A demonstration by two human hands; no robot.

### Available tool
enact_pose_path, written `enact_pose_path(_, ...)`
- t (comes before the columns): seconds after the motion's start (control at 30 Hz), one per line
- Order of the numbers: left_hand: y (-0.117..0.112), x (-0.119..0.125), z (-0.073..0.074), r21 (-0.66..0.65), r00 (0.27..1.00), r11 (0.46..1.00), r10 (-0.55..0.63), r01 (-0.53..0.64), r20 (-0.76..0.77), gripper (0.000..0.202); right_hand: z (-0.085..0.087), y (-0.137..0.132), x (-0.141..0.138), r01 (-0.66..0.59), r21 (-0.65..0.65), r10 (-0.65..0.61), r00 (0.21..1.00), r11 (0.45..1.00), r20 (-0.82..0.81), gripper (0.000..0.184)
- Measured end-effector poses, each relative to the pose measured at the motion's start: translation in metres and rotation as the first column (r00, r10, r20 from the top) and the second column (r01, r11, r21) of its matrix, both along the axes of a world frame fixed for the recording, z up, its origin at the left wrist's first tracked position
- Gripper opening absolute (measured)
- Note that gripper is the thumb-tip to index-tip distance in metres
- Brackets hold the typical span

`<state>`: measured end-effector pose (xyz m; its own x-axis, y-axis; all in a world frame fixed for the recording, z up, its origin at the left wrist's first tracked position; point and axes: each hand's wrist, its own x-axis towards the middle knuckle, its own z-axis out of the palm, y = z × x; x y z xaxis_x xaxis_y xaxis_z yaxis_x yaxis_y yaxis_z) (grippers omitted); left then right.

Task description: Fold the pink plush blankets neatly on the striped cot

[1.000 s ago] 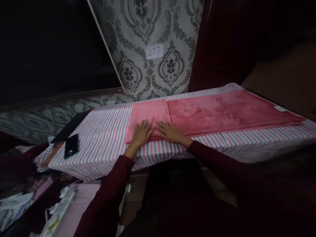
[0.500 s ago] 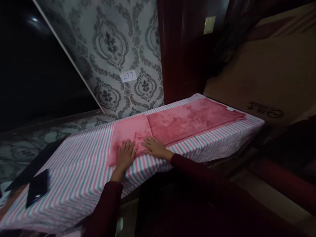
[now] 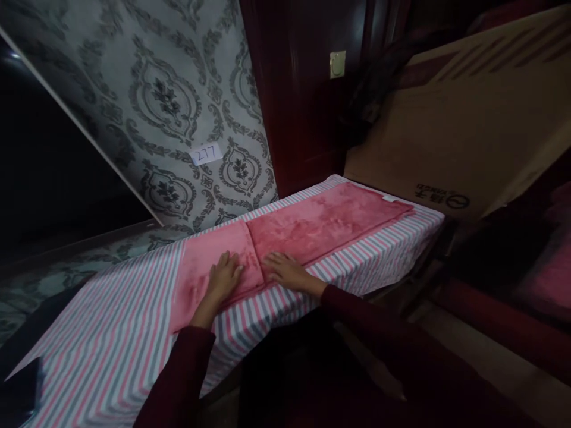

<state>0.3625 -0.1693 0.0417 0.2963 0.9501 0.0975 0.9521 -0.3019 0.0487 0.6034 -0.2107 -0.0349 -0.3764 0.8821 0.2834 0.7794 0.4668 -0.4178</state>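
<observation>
A folded pink fleece blanket [image 3: 312,229] lies along a bed or table covered in a pink, grey and white striped sheet [image 3: 111,339]. My left hand [image 3: 223,278] presses flat on the blanket's near, lighter section, close to its front edge. My right hand [image 3: 288,271] rests flat a little further right, its fingertips near the seam where the two folded sections meet. Neither hand grips anything, and the fingers are slightly apart. Dark red sleeves cover both forearms.
A large cardboard box [image 3: 446,131] leans behind the far end of the covered surface. Behind it stand a dark red wooden door [image 3: 298,101] with a small brass plate [image 3: 338,64] and a damask-patterned panel [image 3: 165,101] bearing a paper label reading 277 [image 3: 205,154].
The view has swung right, and the black phone has left the frame at the lower left. Both hands stay flat on the blanket.
</observation>
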Motion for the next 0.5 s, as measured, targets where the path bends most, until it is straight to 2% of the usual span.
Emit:
enact_pose_path(0.07, 0.01, 0.02, -0.001, -0.005, 1.0, 1.0, -0.026, 0.026, -0.009, 0.057, -0.003, 0.009, 0.031, 0.095, 0.021, -0.095, 0.996, 0.995, -0.003, 0.054)
enact_pose_path(0.13, 0.019, 0.035, -0.008, -0.001, 0.998, 0.999, -0.046, 0.046, -0.041, 0.059, -0.009, 0.018, 0.069, 0.2, 0.047, -0.198, 0.979, 0.979, -0.043, 0.055)
enact_pose_path(0.2, 0.026, 0.043, -0.022, 0.04, 0.993, 0.997, -0.068, 0.072, -0.092, 0.06, -0.015, 0.025, 0.112, 0.322, 0.066, -0.309, 0.938, 0.944, -0.158, 0.056)
enact_pose_path(0.23, 0.028, 0.045, -0.03, 0.07, 0.99, 0.994, -0.078, 0.087, -0.118, 0.06, -0.017, 0.027, 0.135, 0.409, 0.064, -0.378, 0.885, 0.91, -0.272, 0.056)
enact_pose_path(0.27, 0.031, 0.045, -0.038, 0.103, 0.987, 0.99, -0.084, 0.098, -0.136, 0.06, -0.019, 0.028, 0.158, 0.511, 0.047, -0.45, 0.794, 0.858, -0.408, 0.055)
enact_pose_path(0.33, 0.036, 0.043, -0.051, 0.143, 0.984, 0.983, -0.092, 0.114, -0.152, 0.061, -0.021, 0.025, 0.202, 0.7, -0.031, -0.547, 0.528, 0.714, -0.65, 0.054)
enact_pose_path(0.4, 0.04, 0.04, -0.058, 0.157, 0.983, 0.98, -0.102, 0.126, -0.153, 0.062, -0.02, 0.018, 0.241, 0.816, -0.118, -0.575, 0.287, 0.566, -0.766, 0.056)
enact_pose_path(0.43, 0.041, 0.038, -0.06, 0.159, 0.983, 0.979, -0.105, 0.129, -0.152, 0.062, -0.019, 0.014, 0.258, 0.849, -0.147, -0.579, 0.211, 0.508, -0.788, 0.058)
enact_pose_path(0.5, 0.044, 0.036, -0.061, 0.16, 0.982, 0.977, -0.117, 0.141, -0.148, 0.062, -0.018, 0.006, 0.287, 0.882, -0.192, -0.566, 0.098, 0.43, -0.818, 0.06)
